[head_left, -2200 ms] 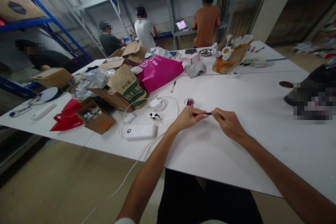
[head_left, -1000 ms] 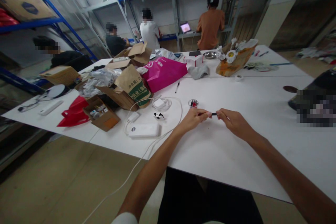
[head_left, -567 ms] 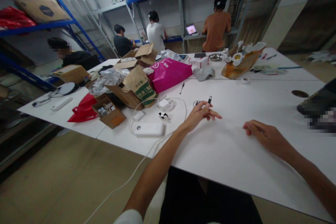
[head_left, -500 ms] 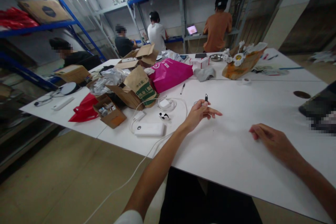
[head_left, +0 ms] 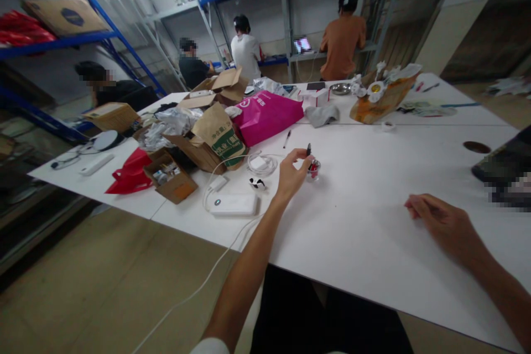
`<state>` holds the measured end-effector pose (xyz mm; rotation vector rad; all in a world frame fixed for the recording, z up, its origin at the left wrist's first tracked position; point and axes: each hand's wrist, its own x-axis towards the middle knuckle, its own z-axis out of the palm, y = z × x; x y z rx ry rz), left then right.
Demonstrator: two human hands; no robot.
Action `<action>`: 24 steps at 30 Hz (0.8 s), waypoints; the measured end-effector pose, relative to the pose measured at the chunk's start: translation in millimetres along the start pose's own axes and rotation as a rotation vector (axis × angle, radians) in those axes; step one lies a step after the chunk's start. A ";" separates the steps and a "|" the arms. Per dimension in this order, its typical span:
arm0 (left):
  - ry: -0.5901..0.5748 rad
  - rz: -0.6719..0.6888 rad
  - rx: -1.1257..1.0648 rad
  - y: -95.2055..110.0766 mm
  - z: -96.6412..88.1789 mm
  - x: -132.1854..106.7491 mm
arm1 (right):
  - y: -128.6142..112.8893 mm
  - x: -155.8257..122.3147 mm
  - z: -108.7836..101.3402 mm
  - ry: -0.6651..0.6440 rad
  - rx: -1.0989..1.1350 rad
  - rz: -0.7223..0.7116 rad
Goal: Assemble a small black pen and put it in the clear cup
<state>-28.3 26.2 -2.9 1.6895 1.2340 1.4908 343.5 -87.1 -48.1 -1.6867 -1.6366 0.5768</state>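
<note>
My left hand [head_left: 291, 176] pinches a short, thin black pen-like object [head_left: 309, 150] between thumb and fingers, holding it upright. Right beside the fingertips is a small clear cup [head_left: 316, 172] with red and dark bits in it, partly hidden by the hand. Whether the object's lower end is inside the cup, I cannot tell. My right hand [head_left: 446, 228] rests at the right of the white table [head_left: 365, 254], fingers curled in, with nothing visible in them. A black pen [head_left: 287, 139] lies farther back.
Left of my forearm are a white power bank [head_left: 234, 204], a coiled white cable [head_left: 265, 165] and a black-and-white item [head_left: 257, 183]. Behind stand a paper bag [head_left: 219, 130], a magenta bag [head_left: 269, 116] and cartons. A dark bag [head_left: 506, 163] sits at right. Several people work beyond.
My left hand has moved a little to the left with the black pen-like object, and the clear cup now shows beside it. The right hand has shifted slightly right.
</note>
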 end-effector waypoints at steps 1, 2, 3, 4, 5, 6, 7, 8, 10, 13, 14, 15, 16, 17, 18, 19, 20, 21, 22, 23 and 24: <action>-0.016 0.005 -0.009 -0.8 1.2 -0.8 | 1.5 0.1 -0.5 -0.006 -0.010 -0.002; -0.033 0.013 -0.016 -1.9 2.7 -1.6 | 2.5 0.2 -1.1 -0.007 -0.017 -0.003; -0.042 0.028 -0.004 -3.4 4.0 -2.3 | 3.1 0.4 -1.8 -0.005 -0.021 -0.004; -0.040 0.055 0.040 -5.5 5.2 -2.8 | 3.5 0.6 -2.4 -0.001 -0.022 -0.007; -0.032 0.096 0.112 -7.8 5.9 -2.9 | 3.8 0.8 -2.9 0.004 -0.023 -0.010; -0.023 0.146 0.196 -10.3 6.3 -2.7 | 4.1 0.9 -3.3 0.011 -0.025 -0.014; -0.020 0.195 0.271 -12.8 6.3 -2.3 | 4.7 1.0 -3.7 0.016 -0.029 -0.019; -0.024 0.231 0.327 -14.9 6.0 -1.8 | 5.3 1.1 -4.0 0.021 -0.032 -0.024; -0.046 0.256 0.378 -17.5 5.1 -1.2 | 6.8 1.2 -4.6 0.032 -0.034 -0.033; -0.075 0.225 0.377 -16.4 3.9 -1.7 | 8.1 1.4 -5.5 0.040 -0.035 -0.028; -0.076 0.204 0.358 -14.8 3.4 -1.8 | 8.3 1.6 -5.7 0.042 -0.039 -0.019; -0.067 0.175 0.322 -12.9 2.9 -1.7 | 8.7 1.9 -5.9 0.044 -0.044 -0.008; -0.051 0.137 0.264 -10.7 2.1 -1.2 | 9.3 2.2 -6.2 0.046 -0.048 0.002; -0.025 0.094 0.181 -8.4 0.9 -0.1 | 10.3 2.4 -6.8 0.051 -0.049 0.012; 0.012 0.052 0.078 -6.1 -1.0 1.7 | 11.8 2.2 -8.0 0.057 -0.049 0.022; 0.058 0.013 -0.036 -4.2 -3.7 4.1 | 13.6 1.4 -10.3 0.062 -0.047 0.032; 0.112 -0.022 -0.151 -2.7 -7.4 7.0 | 15.6 -0.4 -14.3 0.069 -0.048 0.040; 0.175 -0.055 -0.258 -1.9 -12.1 10.2 | 17.5 -3.2 -20.2 0.082 -0.061 0.050; 0.244 -0.089 -0.353 -1.8 -17.7 13.5 | 19.0 -7.3 -28.2 0.108 -0.088 0.063; 0.311 -0.129 -0.435 -2.4 -24.3 16.7 | 19.9 -12.6 -38.4 0.147 -0.132 0.076; 0.369 -0.172 -0.503 -3.6 -31.3 19.5 | 19.7 -18.7 -50.2 0.191 -0.195 0.093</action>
